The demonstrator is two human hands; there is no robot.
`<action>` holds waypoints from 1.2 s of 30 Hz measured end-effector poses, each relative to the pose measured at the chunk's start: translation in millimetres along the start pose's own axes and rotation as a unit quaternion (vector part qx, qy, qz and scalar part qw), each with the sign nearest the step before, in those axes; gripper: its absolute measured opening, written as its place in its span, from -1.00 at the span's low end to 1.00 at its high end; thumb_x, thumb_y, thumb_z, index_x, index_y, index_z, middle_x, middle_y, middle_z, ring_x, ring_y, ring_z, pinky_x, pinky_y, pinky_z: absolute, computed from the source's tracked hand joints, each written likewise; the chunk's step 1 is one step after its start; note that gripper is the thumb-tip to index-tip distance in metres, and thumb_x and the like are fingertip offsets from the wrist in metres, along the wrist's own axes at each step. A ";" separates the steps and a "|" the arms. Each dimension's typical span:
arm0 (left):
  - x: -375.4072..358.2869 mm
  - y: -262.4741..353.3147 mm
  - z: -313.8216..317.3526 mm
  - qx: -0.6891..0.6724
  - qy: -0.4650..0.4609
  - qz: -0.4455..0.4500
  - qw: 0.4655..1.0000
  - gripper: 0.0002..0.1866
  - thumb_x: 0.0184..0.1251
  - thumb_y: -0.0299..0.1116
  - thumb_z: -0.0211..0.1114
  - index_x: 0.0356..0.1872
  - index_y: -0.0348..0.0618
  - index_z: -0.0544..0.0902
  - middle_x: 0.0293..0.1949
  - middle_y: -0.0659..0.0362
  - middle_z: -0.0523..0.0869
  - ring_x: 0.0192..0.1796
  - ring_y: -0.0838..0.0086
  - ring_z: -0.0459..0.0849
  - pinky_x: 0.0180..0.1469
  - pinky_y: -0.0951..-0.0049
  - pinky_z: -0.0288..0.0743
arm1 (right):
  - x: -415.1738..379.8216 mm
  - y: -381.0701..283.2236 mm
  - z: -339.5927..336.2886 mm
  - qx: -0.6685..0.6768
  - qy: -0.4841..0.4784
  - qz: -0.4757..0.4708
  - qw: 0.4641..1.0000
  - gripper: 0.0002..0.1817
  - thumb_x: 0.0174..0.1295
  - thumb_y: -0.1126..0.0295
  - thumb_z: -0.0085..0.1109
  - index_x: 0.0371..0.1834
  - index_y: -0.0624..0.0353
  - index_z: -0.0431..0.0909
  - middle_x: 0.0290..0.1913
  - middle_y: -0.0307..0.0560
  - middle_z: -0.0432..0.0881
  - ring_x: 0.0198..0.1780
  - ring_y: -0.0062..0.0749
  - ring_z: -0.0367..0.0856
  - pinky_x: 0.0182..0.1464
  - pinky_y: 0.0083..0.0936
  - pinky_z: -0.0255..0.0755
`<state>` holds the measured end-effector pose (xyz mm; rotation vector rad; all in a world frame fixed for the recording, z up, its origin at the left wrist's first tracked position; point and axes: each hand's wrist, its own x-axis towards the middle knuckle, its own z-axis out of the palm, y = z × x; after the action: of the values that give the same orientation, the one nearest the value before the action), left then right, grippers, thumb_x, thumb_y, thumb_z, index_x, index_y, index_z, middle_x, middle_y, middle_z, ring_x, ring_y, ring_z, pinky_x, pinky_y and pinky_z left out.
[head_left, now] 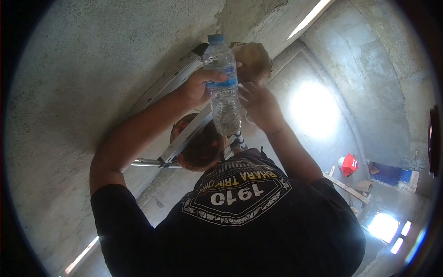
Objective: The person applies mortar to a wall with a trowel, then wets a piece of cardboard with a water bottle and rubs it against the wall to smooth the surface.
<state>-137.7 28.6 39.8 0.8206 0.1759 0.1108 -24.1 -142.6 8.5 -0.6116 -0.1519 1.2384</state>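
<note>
A clear plastic bottle (224,99) with a blue cap and blue label stands nearly upright in view, with clear liquid inside. My left hand (203,85) is wrapped round its upper half, thumb across the label. Just right of the bottle is my right hand (262,105), blurred, its fingers apart and nothing seen in it. Whether its fingertips touch the bottle I cannot tell. Behind the bottle's top, a brown, blurred object (253,62) is against the wall.
A metal ladder or rail (187,132) crosses over a round container (197,159) with dark contents. Rough grey wall (106,60) fills the left. At lower right lie a red item (349,165), wooden pieces (347,188) and a blue panel (391,174).
</note>
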 end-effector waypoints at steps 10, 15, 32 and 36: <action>-1.4 0.1 2.4 0.118 -0.017 0.023 0.993 -0.35 -0.12 -0.39 0.40 0.14 -0.20 0.45 -0.04 0.14 0.61 0.05 0.38 0.56 0.17 0.31 0.35 | 11.2 -18.4 18.9 -0.167 0.092 -0.244 0.951 -0.66 0.28 0.47 0.00 0.13 0.27 0.39 0.03 -0.08 0.55 -0.01 -0.39 0.58 0.05 -0.42 0.46; -2.1 1.7 1.9 0.156 -0.047 0.032 0.986 -0.31 -0.16 -0.36 0.45 0.14 -0.20 0.45 -0.03 0.16 0.60 0.09 0.38 0.53 0.22 0.31 0.30 | 7.9 -38.7 24.6 -0.290 0.118 -0.185 0.932 -0.71 0.18 0.50 -0.01 -0.05 0.37 0.53 -0.15 -0.08 0.63 -0.17 -0.47 0.61 -0.06 -0.56 0.49; -3.0 2.2 -0.1 0.082 -0.030 -0.006 0.996 -0.28 -0.17 -0.38 0.44 0.17 -0.20 0.43 -0.05 0.16 0.59 0.04 0.39 0.54 0.17 0.30 0.33 | 3.7 -28.3 15.7 -0.058 0.001 -0.091 0.994 -0.51 0.17 0.42 0.20 0.15 0.41 0.36 0.06 0.06 0.55 0.04 -0.24 0.57 0.15 -0.41 0.42; -3.8 -0.9 3.6 0.111 -0.014 0.008 0.994 -0.29 -0.15 -0.39 0.43 0.17 -0.22 0.42 -0.04 0.16 0.59 0.06 0.39 0.53 0.18 0.31 0.33 | 5.6 -16.9 20.0 -0.107 0.093 -0.112 0.984 -0.53 0.13 0.47 0.23 0.12 0.38 0.40 0.03 0.03 0.57 0.00 -0.27 0.59 0.06 -0.40 0.48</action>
<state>-140.6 24.7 42.0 1.0447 0.1562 0.0948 -16.6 -133.6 32.5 -0.8698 -0.1939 0.9485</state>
